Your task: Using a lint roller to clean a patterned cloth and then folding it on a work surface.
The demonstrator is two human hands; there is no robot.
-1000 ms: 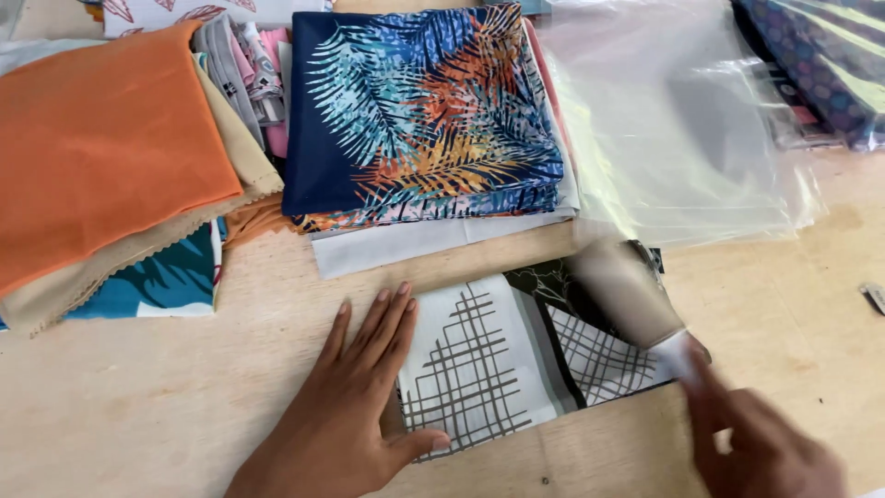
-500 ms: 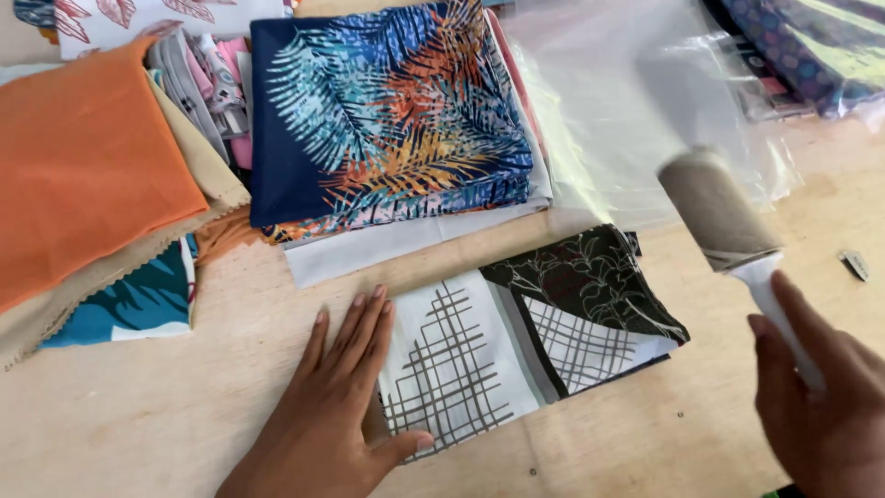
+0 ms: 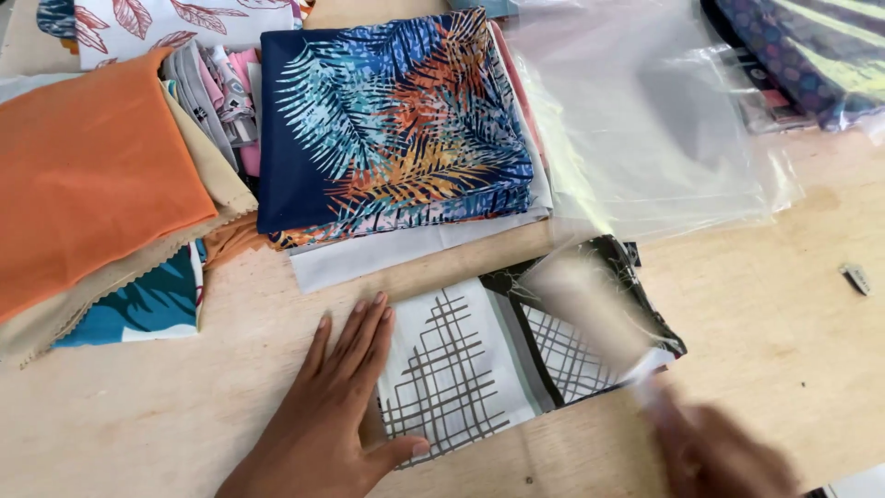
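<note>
**Lint roller over a folded fabric swatch**

Pale wood of the bench point(image 3: 756, 304) fills the lower half of the view, with cloth stacked along its far edge.

The left hand point(image 3: 336, 406) lies flat and open, palm down, fingers spread and pointing away from the person, its thumb and fingertips resting on the near-left edge of a folded fabric swatch point(image 3: 461, 364). The swatch sits near the middle of the bench's near edge: a white panel with a dark crosshatch print on the left, a black leaf-patterned layer on the right. The right hand point(image 3: 710, 452) is a blur at the near-right, closed around the handle of a lint roller point(image 3: 590, 309); its pale drum lies across the swatch's right half, seemingly touching the cloth, though blur hides the contact.

Judging by this, the rolling is under way on the right part, and the white panel under the left hand looks yet to be covered; how clean either part is cannot be told.

Beyond the swatch, a navy palm-leaf fabric point(image 3: 396, 129) tops a pile at the far middle. An orange cloth point(image 3: 88, 175) lies over a beige stack at the far left. Clear plastic bags point(image 3: 664, 120) spread toward the far right, and a small metal clip point(image 3: 855, 278) sits by the right edge.
</note>
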